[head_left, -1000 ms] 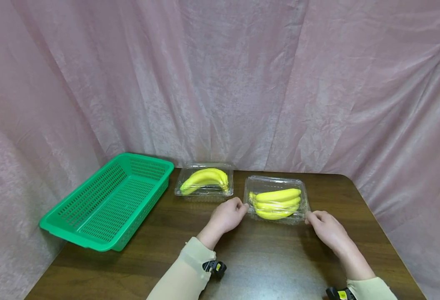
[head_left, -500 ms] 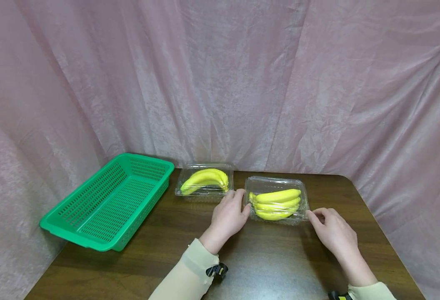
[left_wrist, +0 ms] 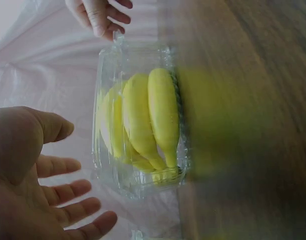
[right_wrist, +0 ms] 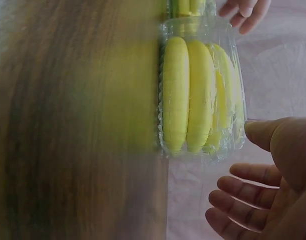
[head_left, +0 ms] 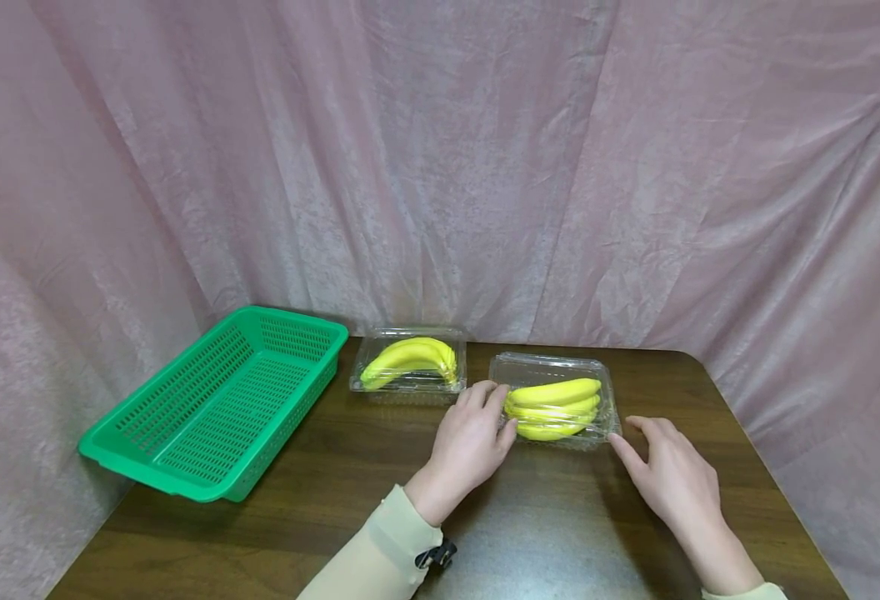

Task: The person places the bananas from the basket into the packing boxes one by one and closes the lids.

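A clear plastic clamshell box (head_left: 545, 364) with its lid down lies on the right part of the table. Inside it is a bunch of yellow bananas (head_left: 552, 408). My left hand (head_left: 470, 433) is at the box's left end, fingers spread and relaxed; the left wrist view shows a gap between them and the plastic. At the opposite end is my right hand (head_left: 672, 475), its fingers loosely extended. In the right wrist view the right thumb (right_wrist: 262, 132) comes right up to the lid's edge, while the other fingers (right_wrist: 242, 195) stay apart from the box.
A second clear clamshell box (head_left: 451, 335) holding bananas (head_left: 410, 360) sits to the left, near the table's back edge. Further left stands a green plastic basket (head_left: 260, 400) with slotted walls. Behind the brown wooden table (head_left: 320, 525) hangs a pink curtain (head_left: 440, 167).
Both hands have loosened from bent fingers at the box's corners to spread fingers. The left hand has shifted slightly right, overlapping the box's left end in the head view. The boxes have stayed put.
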`<state>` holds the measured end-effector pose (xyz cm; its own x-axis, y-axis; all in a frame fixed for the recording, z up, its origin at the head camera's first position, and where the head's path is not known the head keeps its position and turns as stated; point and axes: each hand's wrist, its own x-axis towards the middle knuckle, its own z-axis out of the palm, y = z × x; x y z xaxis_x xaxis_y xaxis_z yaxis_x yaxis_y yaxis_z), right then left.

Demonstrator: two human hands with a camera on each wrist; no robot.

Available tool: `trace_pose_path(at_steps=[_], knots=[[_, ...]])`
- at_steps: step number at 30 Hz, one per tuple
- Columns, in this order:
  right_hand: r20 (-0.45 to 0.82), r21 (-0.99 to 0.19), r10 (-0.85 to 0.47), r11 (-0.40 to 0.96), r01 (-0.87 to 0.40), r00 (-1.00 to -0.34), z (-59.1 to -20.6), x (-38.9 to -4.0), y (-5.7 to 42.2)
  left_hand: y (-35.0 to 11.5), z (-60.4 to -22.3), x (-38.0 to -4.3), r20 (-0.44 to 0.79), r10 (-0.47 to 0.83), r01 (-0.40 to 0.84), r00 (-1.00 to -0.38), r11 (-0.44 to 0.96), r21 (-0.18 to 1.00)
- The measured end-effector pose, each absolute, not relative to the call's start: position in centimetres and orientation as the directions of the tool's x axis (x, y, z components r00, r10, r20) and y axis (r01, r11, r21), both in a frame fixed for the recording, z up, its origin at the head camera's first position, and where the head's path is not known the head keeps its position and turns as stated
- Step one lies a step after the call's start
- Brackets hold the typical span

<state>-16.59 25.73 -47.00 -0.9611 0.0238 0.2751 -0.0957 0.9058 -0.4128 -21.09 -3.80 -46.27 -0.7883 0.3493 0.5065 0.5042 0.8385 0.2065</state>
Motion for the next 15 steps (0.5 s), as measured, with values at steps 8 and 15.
trace_pose_path(at_steps=[8, 15], knots=[[0.332, -0.41, -0.032, 0.895, -0.175, -0.943, -47.0, -16.4, 25.6, -3.4, -46.1, -20.4, 0.505, 0.43, 0.552, -0.749, 0.825, 0.117], [0.387, -0.418, -0.146, 0.853, -0.314, -0.91, -47.2, -16.1, 25.2, -2.9, -46.3, -19.9, 0.464, 0.487, 0.568, -0.74, 0.822, 0.043]])
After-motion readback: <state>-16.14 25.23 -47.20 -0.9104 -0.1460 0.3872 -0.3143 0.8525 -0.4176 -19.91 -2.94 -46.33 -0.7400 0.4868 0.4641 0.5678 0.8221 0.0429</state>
